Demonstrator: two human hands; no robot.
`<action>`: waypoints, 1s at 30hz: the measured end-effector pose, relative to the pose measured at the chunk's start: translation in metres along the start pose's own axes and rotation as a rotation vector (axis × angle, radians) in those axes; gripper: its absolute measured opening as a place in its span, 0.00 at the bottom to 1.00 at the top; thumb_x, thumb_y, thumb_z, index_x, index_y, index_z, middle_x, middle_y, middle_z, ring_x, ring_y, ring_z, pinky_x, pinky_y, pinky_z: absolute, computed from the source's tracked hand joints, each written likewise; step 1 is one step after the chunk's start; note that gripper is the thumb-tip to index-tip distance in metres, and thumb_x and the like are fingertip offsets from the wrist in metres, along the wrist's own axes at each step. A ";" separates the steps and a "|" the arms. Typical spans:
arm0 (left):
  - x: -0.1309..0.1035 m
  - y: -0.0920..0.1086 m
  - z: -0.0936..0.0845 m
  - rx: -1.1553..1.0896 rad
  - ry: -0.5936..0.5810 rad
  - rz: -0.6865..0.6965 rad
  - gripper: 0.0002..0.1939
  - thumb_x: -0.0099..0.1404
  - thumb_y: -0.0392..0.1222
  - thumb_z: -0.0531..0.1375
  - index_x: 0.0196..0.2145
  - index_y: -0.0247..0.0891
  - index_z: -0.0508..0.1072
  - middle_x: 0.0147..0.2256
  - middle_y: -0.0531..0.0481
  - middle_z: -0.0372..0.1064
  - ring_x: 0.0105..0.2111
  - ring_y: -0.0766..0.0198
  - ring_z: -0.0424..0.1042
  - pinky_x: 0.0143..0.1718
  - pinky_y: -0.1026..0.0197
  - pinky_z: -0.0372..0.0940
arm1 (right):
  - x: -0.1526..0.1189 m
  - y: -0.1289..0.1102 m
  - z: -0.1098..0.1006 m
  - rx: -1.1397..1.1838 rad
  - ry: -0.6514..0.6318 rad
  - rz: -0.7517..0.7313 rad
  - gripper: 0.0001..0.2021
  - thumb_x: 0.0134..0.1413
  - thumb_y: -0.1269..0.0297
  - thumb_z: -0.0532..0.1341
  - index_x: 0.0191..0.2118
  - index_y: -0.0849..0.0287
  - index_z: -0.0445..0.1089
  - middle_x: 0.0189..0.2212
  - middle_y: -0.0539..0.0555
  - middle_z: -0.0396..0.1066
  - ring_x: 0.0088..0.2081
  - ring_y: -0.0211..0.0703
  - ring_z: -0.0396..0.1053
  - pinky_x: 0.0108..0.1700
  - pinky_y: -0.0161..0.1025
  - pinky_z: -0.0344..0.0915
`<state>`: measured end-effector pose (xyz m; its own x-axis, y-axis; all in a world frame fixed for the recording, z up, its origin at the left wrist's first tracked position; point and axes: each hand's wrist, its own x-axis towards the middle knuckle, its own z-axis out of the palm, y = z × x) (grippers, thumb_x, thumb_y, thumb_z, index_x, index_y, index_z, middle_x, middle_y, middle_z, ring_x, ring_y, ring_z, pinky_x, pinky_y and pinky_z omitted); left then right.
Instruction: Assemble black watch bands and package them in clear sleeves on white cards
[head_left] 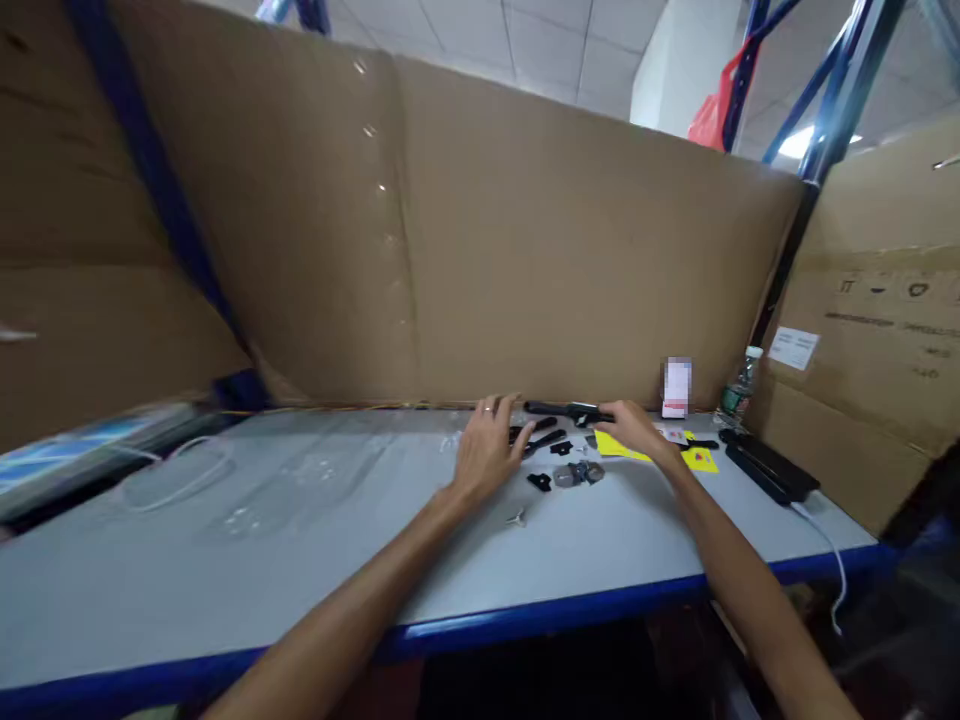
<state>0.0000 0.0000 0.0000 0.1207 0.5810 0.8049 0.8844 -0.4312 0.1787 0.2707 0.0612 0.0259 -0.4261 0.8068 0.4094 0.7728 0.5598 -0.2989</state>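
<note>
In the head view, my right hand (631,428) is closed on one end of a long black rod-shaped part (555,408) with a bulky joint near its middle. My left hand (486,448), wearing a ring, has its thumb and fingers apart. It is beside several slim black parts (549,438) and partly covers them. Closer to me lie small black plates (539,482) and a grey rounded part (577,474). A small three-armed pale piece (517,518) is nearest the front. Under and beside my right hand is a yellow sheet (619,446).
A phone (676,388) leans at the back, with a capped plastic bottle (741,385) to its right. A black elongated device (766,468) with a white cable lies at the right. Clear plastic bags (285,495) spread over the left tabletop. Cardboard walls (525,250) enclose the table.
</note>
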 end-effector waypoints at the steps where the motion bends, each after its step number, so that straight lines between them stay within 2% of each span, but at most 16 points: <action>1: 0.000 -0.001 0.002 -0.006 -0.016 0.003 0.22 0.72 0.49 0.53 0.58 0.34 0.65 0.52 0.34 0.67 0.53 0.45 0.66 0.53 0.46 0.63 | -0.001 0.009 -0.006 -0.039 -0.012 0.069 0.07 0.52 0.64 0.62 0.32 0.61 0.77 0.26 0.47 0.70 0.30 0.36 0.61 0.31 0.33 0.48; 5: -0.001 -0.004 0.008 -0.040 -0.079 0.013 0.17 0.71 0.43 0.54 0.55 0.38 0.66 0.51 0.37 0.68 0.51 0.47 0.67 0.52 0.47 0.63 | -0.003 0.042 -0.025 -0.150 -0.009 0.350 0.07 0.47 0.63 0.65 0.25 0.61 0.74 0.21 0.46 0.64 0.27 0.36 0.59 0.28 0.34 0.44; 7: 0.000 -0.004 0.008 -0.055 -0.108 0.012 0.15 0.70 0.41 0.55 0.53 0.39 0.66 0.49 0.39 0.69 0.50 0.48 0.68 0.50 0.49 0.63 | -0.006 0.056 -0.030 -0.166 0.018 0.472 0.06 0.46 0.63 0.65 0.26 0.61 0.74 0.21 0.46 0.63 0.27 0.35 0.59 0.27 0.34 0.44; 9: 0.000 -0.003 0.007 -0.067 -0.124 0.006 0.12 0.70 0.40 0.54 0.50 0.39 0.67 0.47 0.40 0.70 0.49 0.49 0.68 0.49 0.49 0.63 | -0.009 0.067 -0.031 -0.172 0.026 0.536 0.06 0.46 0.63 0.64 0.27 0.61 0.75 0.22 0.47 0.65 0.27 0.35 0.60 0.27 0.34 0.45; 11: 0.000 -0.002 0.007 -0.077 -0.138 0.006 0.10 0.70 0.39 0.54 0.47 0.39 0.68 0.47 0.40 0.70 0.49 0.49 0.68 0.48 0.49 0.63 | -0.012 0.077 -0.029 -0.186 -0.019 0.573 0.07 0.45 0.64 0.64 0.29 0.60 0.76 0.23 0.48 0.68 0.28 0.36 0.62 0.28 0.33 0.47; 14: -0.001 -0.002 0.007 -0.094 -0.163 0.018 0.08 0.69 0.37 0.53 0.45 0.39 0.69 0.46 0.41 0.71 0.48 0.50 0.68 0.48 0.50 0.63 | -0.016 0.085 -0.023 -0.191 -0.106 0.597 0.07 0.44 0.64 0.64 0.30 0.60 0.78 0.23 0.48 0.70 0.28 0.37 0.64 0.28 0.33 0.50; 17: -0.003 -0.002 0.009 -0.100 -0.178 0.021 0.08 0.69 0.37 0.53 0.44 0.40 0.70 0.44 0.41 0.71 0.47 0.50 0.68 0.47 0.50 0.62 | -0.017 0.088 -0.016 -0.188 -0.141 0.585 0.09 0.44 0.65 0.63 0.32 0.59 0.79 0.26 0.49 0.73 0.30 0.39 0.68 0.29 0.32 0.52; 21: -0.003 -0.002 0.010 -0.098 -0.181 0.026 0.08 0.70 0.38 0.53 0.43 0.40 0.71 0.43 0.42 0.71 0.46 0.50 0.69 0.47 0.50 0.62 | -0.017 0.090 -0.010 -0.219 -0.129 0.551 0.16 0.48 0.69 0.61 0.43 0.57 0.80 0.38 0.54 0.78 0.40 0.44 0.73 0.34 0.32 0.57; 25: -0.004 -0.002 0.010 -0.093 -0.183 0.033 0.09 0.70 0.38 0.52 0.43 0.39 0.71 0.43 0.42 0.71 0.46 0.50 0.69 0.47 0.50 0.62 | -0.018 0.093 -0.005 -0.225 -0.135 0.525 0.23 0.49 0.73 0.60 0.51 0.57 0.79 0.47 0.58 0.78 0.47 0.47 0.74 0.42 0.33 0.62; 30: -0.004 -0.001 0.010 -0.095 -0.191 0.033 0.09 0.71 0.38 0.52 0.43 0.39 0.72 0.43 0.41 0.72 0.45 0.51 0.69 0.47 0.50 0.63 | -0.019 0.094 -0.003 -0.205 -0.113 0.511 0.21 0.50 0.71 0.61 0.51 0.55 0.80 0.47 0.57 0.79 0.50 0.49 0.74 0.48 0.33 0.64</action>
<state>0.0032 0.0053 -0.0090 0.2405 0.6820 0.6907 0.8331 -0.5102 0.2136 0.3532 0.0978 -0.0076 -0.0124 0.9873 0.1581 0.9650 0.0532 -0.2567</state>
